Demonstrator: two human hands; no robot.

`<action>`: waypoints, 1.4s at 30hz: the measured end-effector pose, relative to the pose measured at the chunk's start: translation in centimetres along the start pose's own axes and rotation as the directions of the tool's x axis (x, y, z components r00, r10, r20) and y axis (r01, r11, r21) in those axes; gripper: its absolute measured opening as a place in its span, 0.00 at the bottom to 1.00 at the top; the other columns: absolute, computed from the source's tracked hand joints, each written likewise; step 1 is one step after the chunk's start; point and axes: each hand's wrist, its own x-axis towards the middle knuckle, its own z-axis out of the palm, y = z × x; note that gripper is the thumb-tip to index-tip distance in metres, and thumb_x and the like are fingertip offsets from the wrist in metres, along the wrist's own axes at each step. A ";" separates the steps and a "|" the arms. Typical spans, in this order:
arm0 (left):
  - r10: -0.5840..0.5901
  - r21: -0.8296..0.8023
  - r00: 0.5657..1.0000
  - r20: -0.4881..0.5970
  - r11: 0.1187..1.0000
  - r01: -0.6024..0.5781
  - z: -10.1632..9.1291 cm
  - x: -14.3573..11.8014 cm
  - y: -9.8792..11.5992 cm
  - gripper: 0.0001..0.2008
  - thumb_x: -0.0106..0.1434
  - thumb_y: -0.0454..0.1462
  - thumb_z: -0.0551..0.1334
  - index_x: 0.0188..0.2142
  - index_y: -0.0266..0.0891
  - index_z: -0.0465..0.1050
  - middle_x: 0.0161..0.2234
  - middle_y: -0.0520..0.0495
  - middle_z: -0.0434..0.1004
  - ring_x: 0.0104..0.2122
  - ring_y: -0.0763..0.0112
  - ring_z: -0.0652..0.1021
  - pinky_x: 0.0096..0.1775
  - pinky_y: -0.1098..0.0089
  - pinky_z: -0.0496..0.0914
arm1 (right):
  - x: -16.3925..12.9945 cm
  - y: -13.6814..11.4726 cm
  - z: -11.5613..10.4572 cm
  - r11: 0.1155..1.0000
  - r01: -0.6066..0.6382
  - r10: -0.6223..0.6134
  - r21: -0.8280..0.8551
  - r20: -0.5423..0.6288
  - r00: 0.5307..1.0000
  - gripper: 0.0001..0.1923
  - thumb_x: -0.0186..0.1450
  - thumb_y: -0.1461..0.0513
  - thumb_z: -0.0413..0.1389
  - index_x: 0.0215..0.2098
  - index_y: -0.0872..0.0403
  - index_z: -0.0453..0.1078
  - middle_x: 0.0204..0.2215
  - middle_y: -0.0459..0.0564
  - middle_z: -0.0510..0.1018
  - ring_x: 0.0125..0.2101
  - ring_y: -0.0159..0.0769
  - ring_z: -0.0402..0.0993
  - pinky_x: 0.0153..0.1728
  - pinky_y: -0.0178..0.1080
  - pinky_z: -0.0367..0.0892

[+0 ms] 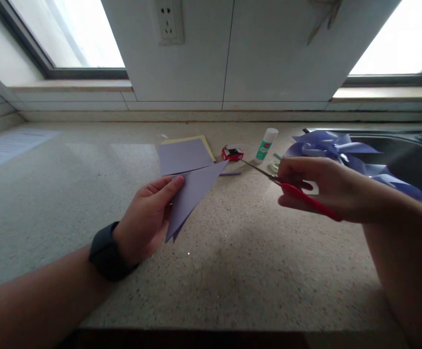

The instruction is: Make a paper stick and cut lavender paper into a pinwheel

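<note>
A lavender sheet of paper [196, 191], folded into a triangle, is pinched in my left hand [149, 208], the thumb on top near its left corner. Its lower edges part slightly into layers. My right hand [315, 186] grips a pair of scissors [301, 196] with red handles. Their blades point left toward the paper's tip but stay apart from it; they look closed or nearly so. Behind the folded paper lies a flat lavender sheet [185, 155] on top of a yellow sheet [208, 144].
A small red box [232, 153] and a white-and-green glue stick [267, 145] stand behind the scissors, with a roll of tape [273, 167] nearby. Purple paper pinwheels [332, 143] lie at the right by a metal sink [411, 155]. A printed sheet [10, 145] rests far left.
</note>
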 end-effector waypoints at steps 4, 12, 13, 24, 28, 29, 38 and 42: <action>-0.010 -0.006 1.000 -0.009 1.000 0.010 0.1 0.1 0.2 0.02 0.62 0.33 0.69 0.34 0.35 0.80 0.26 0.48 0.80 0.22 0.76 0.77 0.27 0.79 0.75 | 0.6 -0.4 1.5 0.909 0.034 -0.176 -0.416 -0.308 0.935 0.14 0.63 0.53 0.61 0.37 0.52 0.66 0.26 0.45 0.72 0.24 0.32 0.65 0.25 0.37 0.61; -0.011 -0.016 0.999 0.053 1.000 0.012 -0.4 0.3 0.1 0.06 0.61 0.36 0.71 0.34 0.34 0.80 0.24 0.49 0.79 0.20 0.78 0.75 0.22 0.83 0.70 | 0.6 -1.6 1.3 0.784 -0.001 -0.307 -0.621 -0.389 0.868 0.13 0.61 0.54 0.61 0.39 0.54 0.71 0.29 0.50 0.77 0.31 0.42 0.72 0.36 0.45 0.66; -0.013 -0.016 0.998 0.059 1.000 0.014 -0.5 0.3 0.0 0.06 0.61 0.36 0.71 0.35 0.34 0.81 0.24 0.48 0.79 0.20 0.78 0.76 0.22 0.83 0.71 | 0.5 -1.7 1.3 0.772 0.002 -0.323 -0.636 -0.389 0.863 0.13 0.61 0.54 0.62 0.39 0.54 0.71 0.29 0.50 0.77 0.31 0.43 0.72 0.37 0.46 0.66; -0.032 -0.035 0.999 0.010 0.999 0.032 0.0 -0.1 0.2 0.06 0.65 0.33 0.66 0.32 0.36 0.81 0.22 0.48 0.79 0.19 0.79 0.76 0.23 0.84 0.72 | 0.4 -2.4 1.5 0.735 -0.029 -0.334 -0.678 -0.399 0.854 0.14 0.61 0.53 0.60 0.38 0.55 0.73 0.28 0.51 0.76 0.29 0.44 0.71 0.34 0.46 0.67; -0.029 -0.032 1.000 -0.008 0.999 0.028 0.3 -0.2 0.2 0.08 0.67 0.31 0.63 0.32 0.35 0.81 0.22 0.48 0.79 0.18 0.78 0.77 0.22 0.83 0.73 | 0.5 -2.5 1.5 0.730 -0.029 -0.328 -0.682 -0.388 0.861 0.14 0.62 0.53 0.60 0.37 0.55 0.73 0.28 0.51 0.76 0.29 0.45 0.72 0.31 0.45 0.67; -0.026 -0.033 1.000 -0.009 0.999 0.025 0.3 -0.2 0.3 0.09 0.67 0.31 0.63 0.32 0.35 0.81 0.22 0.48 0.79 0.18 0.78 0.77 0.22 0.83 0.73 | 0.6 -2.5 1.5 0.727 -0.033 -0.325 -0.685 -0.387 0.863 0.14 0.62 0.53 0.59 0.37 0.55 0.73 0.27 0.51 0.76 0.29 0.45 0.72 0.31 0.45 0.67; -0.009 -0.029 1.000 -0.010 1.000 0.009 0.4 -0.2 0.3 0.11 0.68 0.29 0.60 0.31 0.34 0.81 0.22 0.46 0.79 0.19 0.77 0.77 0.22 0.82 0.74 | 0.4 -2.3 1.4 0.715 -0.047 -0.320 -0.698 -0.385 0.866 0.14 0.61 0.52 0.59 0.37 0.54 0.72 0.27 0.50 0.75 0.29 0.44 0.72 0.33 0.46 0.68; -0.015 -0.017 1.000 0.003 1.000 0.015 0.3 -0.2 0.3 0.10 0.68 0.30 0.61 0.32 0.34 0.81 0.22 0.47 0.79 0.18 0.77 0.76 0.22 0.83 0.73 | 0.4 -2.2 1.3 0.703 -0.050 -0.324 -0.710 -0.381 0.866 0.14 0.62 0.51 0.59 0.38 0.53 0.72 0.28 0.50 0.74 0.29 0.44 0.70 0.34 0.46 0.67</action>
